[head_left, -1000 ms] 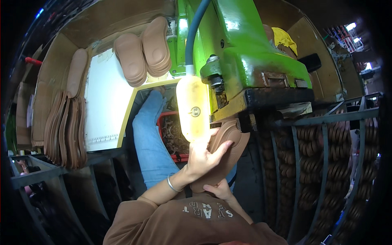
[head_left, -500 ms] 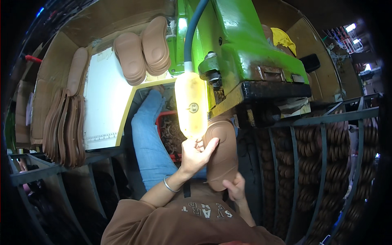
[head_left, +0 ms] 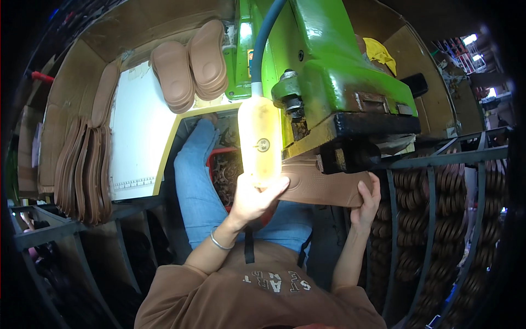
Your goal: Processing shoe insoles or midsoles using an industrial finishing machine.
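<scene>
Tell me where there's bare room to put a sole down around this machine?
The white tabletop is bare between the upright row of soles on the left and the stacked soles beside the green machine. Under the machine head it's crowded: both hands hold a brown sole there.

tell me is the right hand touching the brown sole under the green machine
Touching. The head view shows the right hand wrapped around the end of the brown sole, fingers curled over its edge beneath the green machine.

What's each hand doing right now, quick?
Left hand: closed on one end of the brown sole, under the green machine.
Right hand: gripping the sole's other end.
</scene>
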The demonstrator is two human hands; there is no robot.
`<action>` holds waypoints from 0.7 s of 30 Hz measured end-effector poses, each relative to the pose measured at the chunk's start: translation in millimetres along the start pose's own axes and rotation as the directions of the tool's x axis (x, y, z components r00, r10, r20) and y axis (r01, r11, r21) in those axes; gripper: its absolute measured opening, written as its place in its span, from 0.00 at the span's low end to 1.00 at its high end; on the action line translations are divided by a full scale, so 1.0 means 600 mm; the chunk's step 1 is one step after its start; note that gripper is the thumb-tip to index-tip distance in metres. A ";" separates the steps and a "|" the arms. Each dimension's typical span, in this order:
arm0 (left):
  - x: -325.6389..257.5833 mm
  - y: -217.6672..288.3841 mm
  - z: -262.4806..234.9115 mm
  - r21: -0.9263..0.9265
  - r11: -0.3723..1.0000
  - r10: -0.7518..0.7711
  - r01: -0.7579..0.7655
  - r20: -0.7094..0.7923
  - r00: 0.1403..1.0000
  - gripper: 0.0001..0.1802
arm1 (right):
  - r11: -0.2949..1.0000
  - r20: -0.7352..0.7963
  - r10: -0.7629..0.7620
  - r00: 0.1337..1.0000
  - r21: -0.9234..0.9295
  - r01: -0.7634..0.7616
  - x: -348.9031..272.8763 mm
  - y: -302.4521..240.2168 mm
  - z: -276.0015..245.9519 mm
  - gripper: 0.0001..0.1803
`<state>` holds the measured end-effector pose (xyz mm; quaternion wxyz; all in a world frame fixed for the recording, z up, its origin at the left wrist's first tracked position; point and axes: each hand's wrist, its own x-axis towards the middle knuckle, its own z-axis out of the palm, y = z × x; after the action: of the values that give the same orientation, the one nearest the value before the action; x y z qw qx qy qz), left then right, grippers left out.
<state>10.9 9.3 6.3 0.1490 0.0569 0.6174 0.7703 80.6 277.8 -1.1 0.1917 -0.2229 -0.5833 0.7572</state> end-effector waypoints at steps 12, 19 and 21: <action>-0.045 0.028 -0.131 -0.015 0.999 0.027 -0.029 -0.124 0.992 0.17 | 0.991 0.163 0.035 0.986 0.119 -0.054 -0.001 0.018 0.122 0.17; -0.114 -0.005 -0.202 -0.146 0.984 -0.118 0.099 -0.127 0.985 0.16 | 0.996 0.246 0.020 0.969 0.082 -0.042 -0.022 0.049 0.160 0.22; -0.128 -0.007 -0.211 -0.102 0.981 -0.169 0.165 -0.025 0.985 0.16 | 0.992 0.288 0.080 0.954 0.071 -0.105 -0.016 0.064 0.163 0.22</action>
<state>50.1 -131.3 -19.8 0.2053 -0.0157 0.5833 0.7857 32.1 185.0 -15.7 0.0794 -0.1303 -0.5607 0.8138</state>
